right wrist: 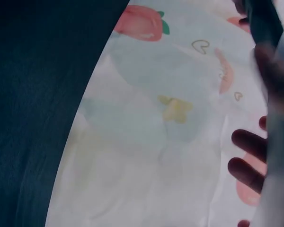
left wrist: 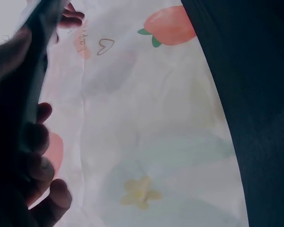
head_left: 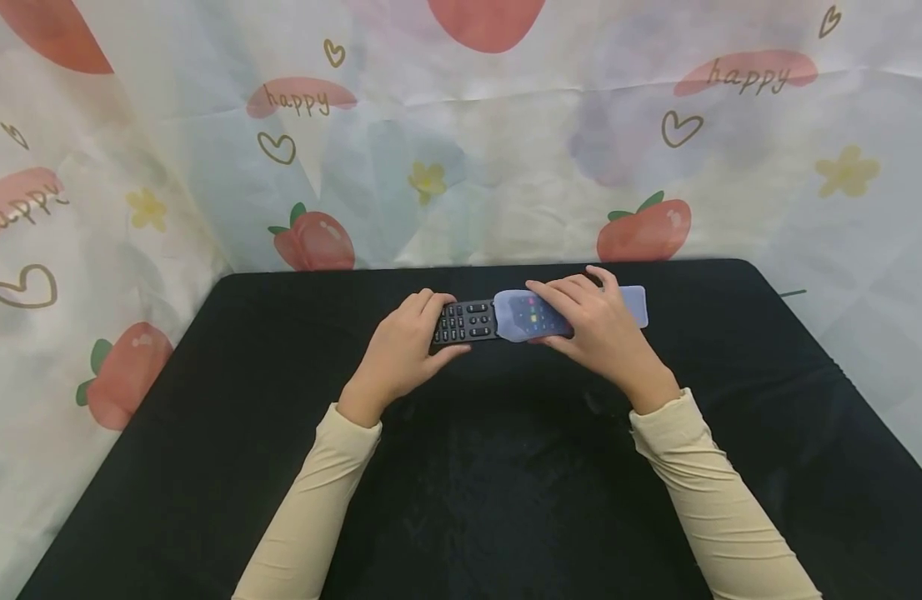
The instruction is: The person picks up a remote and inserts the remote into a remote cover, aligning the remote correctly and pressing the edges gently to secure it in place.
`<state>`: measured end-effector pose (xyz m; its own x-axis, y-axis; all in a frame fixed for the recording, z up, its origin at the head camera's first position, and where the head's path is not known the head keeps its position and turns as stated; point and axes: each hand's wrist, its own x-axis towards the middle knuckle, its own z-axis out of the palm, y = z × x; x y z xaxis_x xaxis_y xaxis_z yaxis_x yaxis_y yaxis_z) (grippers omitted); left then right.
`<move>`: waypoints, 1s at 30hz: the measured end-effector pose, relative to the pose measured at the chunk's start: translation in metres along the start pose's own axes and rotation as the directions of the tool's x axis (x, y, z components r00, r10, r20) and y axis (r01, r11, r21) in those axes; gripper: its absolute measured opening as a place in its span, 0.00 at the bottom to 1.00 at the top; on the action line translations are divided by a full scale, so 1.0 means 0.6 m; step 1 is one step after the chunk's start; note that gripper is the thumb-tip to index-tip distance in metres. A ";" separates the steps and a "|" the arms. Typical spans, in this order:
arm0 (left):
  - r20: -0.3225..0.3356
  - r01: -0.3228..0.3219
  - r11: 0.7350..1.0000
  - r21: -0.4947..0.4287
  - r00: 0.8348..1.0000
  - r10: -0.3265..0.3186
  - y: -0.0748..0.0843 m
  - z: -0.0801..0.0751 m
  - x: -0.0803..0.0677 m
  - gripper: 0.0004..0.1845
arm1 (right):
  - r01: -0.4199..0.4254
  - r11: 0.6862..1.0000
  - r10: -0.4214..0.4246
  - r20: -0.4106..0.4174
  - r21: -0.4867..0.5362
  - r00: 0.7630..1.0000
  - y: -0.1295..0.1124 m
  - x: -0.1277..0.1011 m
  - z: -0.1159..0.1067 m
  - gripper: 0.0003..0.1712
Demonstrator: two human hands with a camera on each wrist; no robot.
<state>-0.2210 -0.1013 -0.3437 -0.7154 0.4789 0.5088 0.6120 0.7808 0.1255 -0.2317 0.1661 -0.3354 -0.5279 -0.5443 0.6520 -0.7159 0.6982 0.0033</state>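
- Over the far part of the black table, I see both hands holding one long thing between them; it is a black remote with its right end inside a soft see-through blue cover.
- My left hand is wrapped round the bare button end of the remote; fingers curl over the top and the thumb sits underneath; the left wrist view shows those fingers dark and close against the remote's edge.
- My right hand is closed over the cover; fingers lie across its top; in the right wrist view I can see the fingers beside the pale cover, but it is too blurry to tell more.
- I think the step in hand is sliding the cover along the remote; the cover hides about half of it, and the number buttons are bare; I cannot tell from this whether it is going on or coming off.
- For the next move, I think the left hand must hold the remote firm while the right hand pulls the cover straight along it; a twist could bunch the soft cover up.
- Behind the table hangs a pale cloth with red fruit, hearts and yellow flowers.
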 end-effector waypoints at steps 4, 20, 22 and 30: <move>0.035 -0.005 1.000 0.011 0.999 0.005 0.003 0.000 -0.001 0.31 | -0.023 0.999 0.023 0.004 0.028 1.000 -0.005 0.002 0.002 0.39; -0.103 0.042 0.913 0.407 0.995 0.000 0.030 0.042 -0.001 0.30 | -0.084 0.991 0.082 -0.018 -0.104 0.996 -0.025 0.003 0.041 0.40; -0.139 0.093 0.916 0.391 0.989 -0.041 0.039 0.050 -0.003 0.30 | -0.112 0.983 0.110 -0.027 -0.142 0.994 -0.025 0.003 0.048 0.40; -0.215 0.310 0.901 0.304 0.943 -0.253 0.062 0.066 -0.010 0.28 | 0.000 0.980 -0.062 -0.307 -0.199 0.950 -0.013 -0.001 0.080 0.20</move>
<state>-0.2072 -0.0592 -0.3756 -0.7568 0.1682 0.6316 0.2267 0.9739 0.0124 -0.2477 0.1384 -0.3720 -0.3164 -0.4174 0.8518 -0.6106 0.7768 0.1539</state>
